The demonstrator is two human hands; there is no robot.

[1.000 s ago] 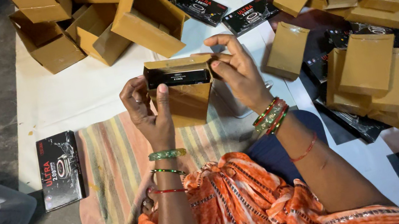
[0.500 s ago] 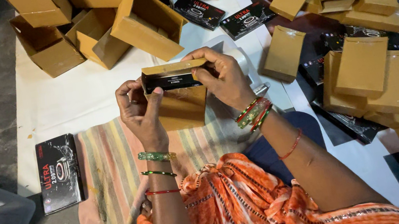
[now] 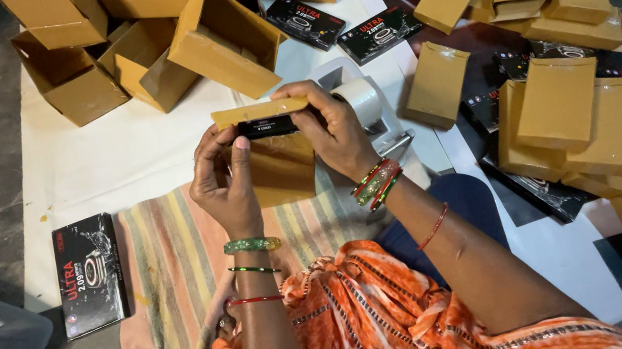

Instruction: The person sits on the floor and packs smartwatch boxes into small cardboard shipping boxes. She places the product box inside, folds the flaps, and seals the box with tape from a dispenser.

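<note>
I hold a small brown carton (image 3: 279,163) upright at the centre of the frame, above a striped cloth (image 3: 174,267) that lies over my lap and the floor. My left hand (image 3: 226,183) wraps around the carton's left side, fingers curled and thumb pressed against its front. My right hand (image 3: 333,132) grips the right side near the top, fingers closed over the edge. The carton's top flap (image 3: 259,111) stands open and level, and a black box (image 3: 267,128) shows in the mouth, partly inside.

Just behind my right hand sits a tape dispenser (image 3: 363,106) on a white sheet (image 3: 111,150). In the upper left of the frame, open empty cartons (image 3: 219,37) lie tipped in a heap. On the right side, closed cartons (image 3: 558,101) are piled, overlapping one another. Two black boxes (image 3: 341,29) lie flat at upper centre, near the heap. Another black box (image 3: 89,273) lies at the left, just beside the cloth's edge. Green and red bangles (image 3: 251,246) circle my left wrist.
</note>
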